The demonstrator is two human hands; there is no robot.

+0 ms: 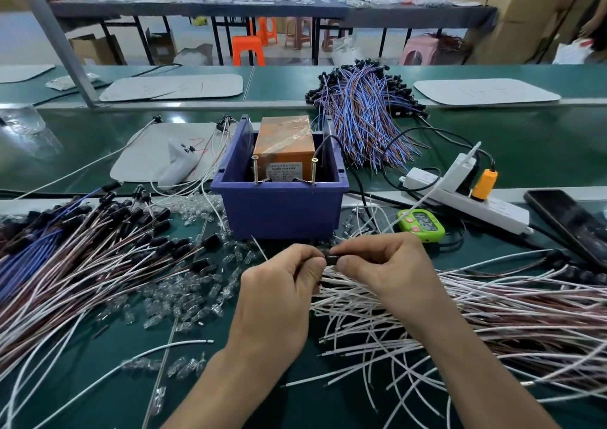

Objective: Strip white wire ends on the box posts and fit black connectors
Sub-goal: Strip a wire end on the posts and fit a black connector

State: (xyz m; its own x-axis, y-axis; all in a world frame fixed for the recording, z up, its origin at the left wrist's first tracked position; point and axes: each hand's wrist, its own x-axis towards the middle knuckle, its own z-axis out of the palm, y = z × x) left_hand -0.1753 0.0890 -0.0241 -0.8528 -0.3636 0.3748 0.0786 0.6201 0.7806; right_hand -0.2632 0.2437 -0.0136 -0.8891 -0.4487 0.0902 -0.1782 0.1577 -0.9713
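Left hand [282,284] and right hand [384,264] meet at the centre of the frame, just below the blue box [279,212]. Between them they pinch one small black connector [331,259] with thumbs and fingertips. A thin white wire [258,246] pokes up and to the left out of the left hand's grip. I cannot tell whether its other end is seated in the connector yet, because the fingers hide the joint. I read this as the fitting step for a single wire, with its stripping behind it.

Two screw posts [255,169] stand upright on the near rim of the box, above the hands and apart from them. An orange block [282,146] sits inside the box behind them.

From what lies on the counter [295,409], I judge the job to be somewhere in the middle. At the left of the frame spreads a heap of wires with black connectors on their ends [98,248], which looks like finished work. At the lower right lies a large loose pile of white wires [427,346] whose near ends show no connector, so plenty is left. Small clear pieces [184,304] are scattered between the left heap and the hands.

Further out, a bundle of blue and brown wires [361,120] sits at the upper right behind the box. A green timer [421,225], a white power strip [476,202] and a dark phone [571,225] line the right side.
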